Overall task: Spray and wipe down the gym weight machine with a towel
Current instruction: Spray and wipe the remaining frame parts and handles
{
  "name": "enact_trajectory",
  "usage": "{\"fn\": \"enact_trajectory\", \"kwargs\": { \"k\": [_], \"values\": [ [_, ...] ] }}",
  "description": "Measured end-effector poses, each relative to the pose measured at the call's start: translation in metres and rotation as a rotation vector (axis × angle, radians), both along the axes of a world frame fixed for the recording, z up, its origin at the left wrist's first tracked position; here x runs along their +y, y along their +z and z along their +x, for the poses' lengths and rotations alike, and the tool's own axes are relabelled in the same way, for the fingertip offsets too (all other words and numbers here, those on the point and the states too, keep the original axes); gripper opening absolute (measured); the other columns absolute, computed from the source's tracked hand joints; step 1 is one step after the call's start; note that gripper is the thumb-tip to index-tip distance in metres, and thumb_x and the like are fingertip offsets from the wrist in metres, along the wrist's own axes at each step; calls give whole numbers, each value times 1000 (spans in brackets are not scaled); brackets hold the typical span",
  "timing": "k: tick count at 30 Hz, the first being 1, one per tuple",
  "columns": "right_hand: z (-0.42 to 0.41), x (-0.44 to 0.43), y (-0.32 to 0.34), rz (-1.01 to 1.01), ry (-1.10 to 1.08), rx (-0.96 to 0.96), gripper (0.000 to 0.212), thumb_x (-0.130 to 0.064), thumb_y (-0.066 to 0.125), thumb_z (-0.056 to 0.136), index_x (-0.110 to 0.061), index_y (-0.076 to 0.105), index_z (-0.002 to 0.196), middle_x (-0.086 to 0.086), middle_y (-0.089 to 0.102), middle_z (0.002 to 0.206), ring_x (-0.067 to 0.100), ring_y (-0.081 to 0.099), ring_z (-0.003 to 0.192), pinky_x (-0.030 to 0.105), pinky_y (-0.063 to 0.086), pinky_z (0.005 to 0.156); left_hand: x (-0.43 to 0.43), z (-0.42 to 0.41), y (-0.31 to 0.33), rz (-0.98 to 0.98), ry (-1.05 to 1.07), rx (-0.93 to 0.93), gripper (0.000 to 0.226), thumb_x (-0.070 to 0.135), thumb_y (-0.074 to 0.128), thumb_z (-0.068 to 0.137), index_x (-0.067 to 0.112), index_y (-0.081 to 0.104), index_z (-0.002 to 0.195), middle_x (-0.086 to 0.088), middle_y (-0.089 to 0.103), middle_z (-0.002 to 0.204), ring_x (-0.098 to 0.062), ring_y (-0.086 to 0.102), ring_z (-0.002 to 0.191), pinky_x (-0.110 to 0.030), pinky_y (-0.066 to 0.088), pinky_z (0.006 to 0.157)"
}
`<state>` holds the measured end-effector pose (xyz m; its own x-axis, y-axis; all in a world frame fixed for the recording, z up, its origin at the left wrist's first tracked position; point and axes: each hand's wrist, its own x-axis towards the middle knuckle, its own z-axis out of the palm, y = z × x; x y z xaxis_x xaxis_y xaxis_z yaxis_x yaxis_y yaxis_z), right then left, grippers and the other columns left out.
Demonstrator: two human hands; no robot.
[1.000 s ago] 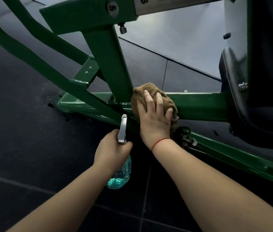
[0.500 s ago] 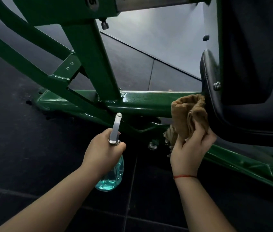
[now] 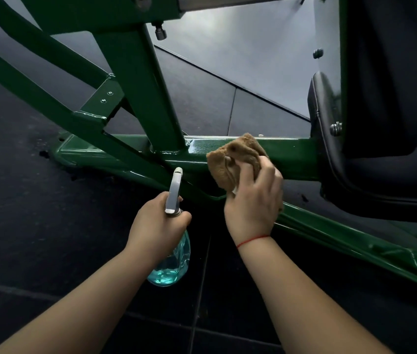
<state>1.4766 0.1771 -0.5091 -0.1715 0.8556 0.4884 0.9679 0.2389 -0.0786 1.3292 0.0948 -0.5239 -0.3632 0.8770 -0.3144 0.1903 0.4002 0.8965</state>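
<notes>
Towel [image 3: 236, 158] clutched in right hand [image 3: 253, 208]; left hand [image 3: 155, 226] grips spray bottle [image 3: 173, 264].

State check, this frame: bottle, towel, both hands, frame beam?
Bottle: roughly upright, held by the left hand, blue liquid only in its lower part.
Towel: bunched, gripped by the right hand, against the beam.
Left hand: curled round the bottle neck.
Right hand: fingers curled round the towel.
Beam: glossy, with a wet-looking sheen just left of the towel.
</notes>
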Motion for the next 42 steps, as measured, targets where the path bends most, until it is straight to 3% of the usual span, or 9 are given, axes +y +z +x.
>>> {"fn": "enact_trajectory", "kwargs": {
  "k": [6, 13, 21, 27, 30, 32, 36, 40, 42],
  "values": [
    [-40, 8, -24, -74, 165, -95, 59, -10, 72, 78, -21, 57, 134, 15, 44, 146, 38, 33, 135, 57, 41, 102, -16, -16, 0, -7, 97, -87, 16, 13, 67, 87, 22, 64, 100, -6, 64, 76, -19, 54, 64, -35, 45, 60],
    [-65, -6, -23, -271, 352, 301, 56, 3, 68, 77, -15, 63, 131, 13, 48, 138, 36, 43, 129, 55, 43, 107, -26, -43, -7, -58, 271, -97, 16, 10, 69, 83, 1, 62, 94, -13, 57, 74, -24, 50, 68, -39, 41, 62],
    [-68, -10, -27, -172, 381, 427, 54, 3, 70, 81, -10, 60, 132, 14, 46, 140, 32, 42, 131, 52, 44, 109, -25, -66, -10, -167, 259, 1, 17, 16, 67, 85, 11, 55, 73, -2, 53, 64, -18, 49, 59, -30, 38, 54],
    [-99, -5, -18, 126, 681, 106, 31, -15, 54, 98, -21, 69, 123, 6, 53, 143, 34, 42, 136, 52, 37, 111, -31, -79, -13, -78, 355, -95, 4, 10, 65, 82, 10, 69, 84, -13, 65, 71, -20, 55, 62, -33, 45, 59],
    [-132, 7, -17, 180, 883, -221, 36, -19, 50, 99, -36, 67, 126, -8, 46, 155, 30, 32, 143, 51, 35, 106, -40, -91, -16, -70, 473, -107, 7, 10, 65, 83, 5, 67, 87, -9, 57, 65, -21, 50, 59, -35, 40, 58],
    [-144, 19, -27, 185, 943, -433, 44, -21, 50, 99, -42, 56, 137, -15, 33, 161, 29, 21, 148, 54, 32, 103, -45, -99, -18, -81, 533, -116, 8, 10, 64, 84, 9, 61, 76, -3, 52, 62, -20, 47, 57, -34, 37, 57],
    [-133, 32, -43, 263, 902, -611, 46, -23, 52, 98, -42, 54, 140, -20, 29, 162, 30, 19, 149, 54, 32, 101, -52, -105, -19, -81, 567, -135, 2, 8, 63, 85, 9, 65, 84, -3, 51, 65, -17, 45, 58, -31, 36, 54],
    [-103, 24, -44, 116, 901, -827, 39, -27, 56, 91, -41, 68, 125, -19, 40, 156, 27, 17, 147, 53, 27, 100, -52, -98, -19, -80, 538, -155, 10, 7, 64, 83, 9, 67, 92, -4, 54, 68, -18, 46, 61, -33, 39, 57],
    [-90, 20, -40, -64, 870, -991, 45, -26, 43, 93, -41, 66, 128, -19, 33, 159, 26, 2, 149, 53, 16, 103, -51, -96, -18, -79, 524, -163, 10, 8, 65, 82, 12, 68, 91, -4, 56, 68, -19, 47, 61, -34, 40, 58]
  ]
}}
